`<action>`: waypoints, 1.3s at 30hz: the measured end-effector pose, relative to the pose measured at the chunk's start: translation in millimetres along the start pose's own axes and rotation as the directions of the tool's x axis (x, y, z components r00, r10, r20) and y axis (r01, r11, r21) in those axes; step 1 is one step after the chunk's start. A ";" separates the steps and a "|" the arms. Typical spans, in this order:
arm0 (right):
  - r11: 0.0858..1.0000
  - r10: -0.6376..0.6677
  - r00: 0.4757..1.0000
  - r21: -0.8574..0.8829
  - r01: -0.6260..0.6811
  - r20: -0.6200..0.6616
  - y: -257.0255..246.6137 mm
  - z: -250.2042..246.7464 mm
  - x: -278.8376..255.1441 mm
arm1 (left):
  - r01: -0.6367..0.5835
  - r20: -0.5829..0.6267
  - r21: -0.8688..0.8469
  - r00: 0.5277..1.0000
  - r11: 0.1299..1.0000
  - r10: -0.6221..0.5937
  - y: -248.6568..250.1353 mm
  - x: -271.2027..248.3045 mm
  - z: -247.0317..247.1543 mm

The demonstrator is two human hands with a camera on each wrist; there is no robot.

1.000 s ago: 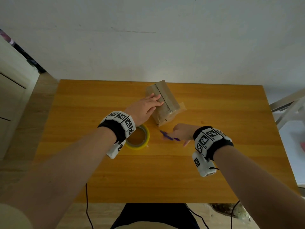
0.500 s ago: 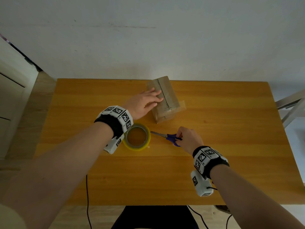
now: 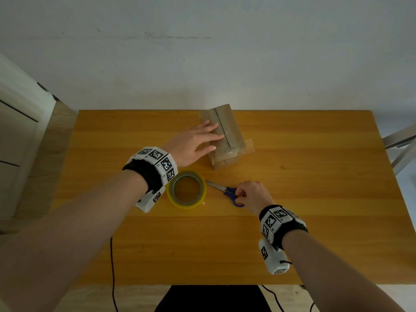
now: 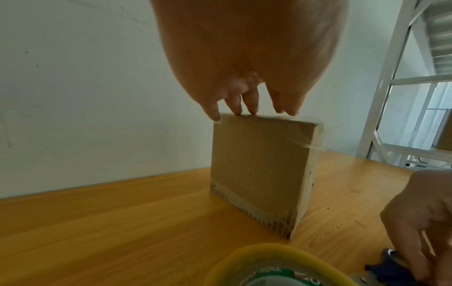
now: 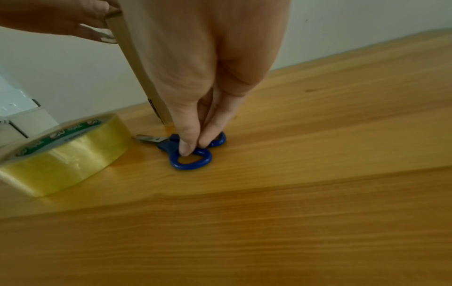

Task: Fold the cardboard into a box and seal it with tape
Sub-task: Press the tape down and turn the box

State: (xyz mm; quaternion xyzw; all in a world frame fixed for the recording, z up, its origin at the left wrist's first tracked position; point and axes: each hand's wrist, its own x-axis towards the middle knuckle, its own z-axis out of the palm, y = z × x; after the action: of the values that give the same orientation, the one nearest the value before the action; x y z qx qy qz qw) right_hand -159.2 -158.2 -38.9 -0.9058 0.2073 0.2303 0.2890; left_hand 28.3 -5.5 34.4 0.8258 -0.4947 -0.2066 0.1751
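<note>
Box held down, scissors under the other hand

One box (image 3: 225, 137) stands at the table's (image 3: 315, 199) far edge, left hand (image 3: 192, 146) flat on top with fingers straight. The right hand (image 3: 253, 195) has its fingertips bunched on the handles of the one pair of scissors (image 3: 227, 192), beside the one tape roll (image 3: 186, 192). A loose tape tail sticks out by the box; I reckon it could stick to the table or crease if the box slides.

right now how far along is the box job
Folding looks done: the box stands closed, clear tape over its top seam. The left hand rests flat on it; the right hand touches the scissors beside the tape roll. A loose tape end still needs pressing down.
</note>
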 end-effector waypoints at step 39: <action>0.520 -0.724 0.690 -0.652 0.552 0.008 -23.4 -141.8 26.7 | -0.051 0.036 0.190 0.998 0.980 0.045 5.0 -3.4 3.0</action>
State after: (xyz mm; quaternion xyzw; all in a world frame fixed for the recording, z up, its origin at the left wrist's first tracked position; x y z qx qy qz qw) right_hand -83.6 -234.9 59.9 -0.9805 -0.1921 0.0371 0.0156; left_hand 21.5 -4.9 34.9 0.8232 -0.5348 -0.1667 0.0922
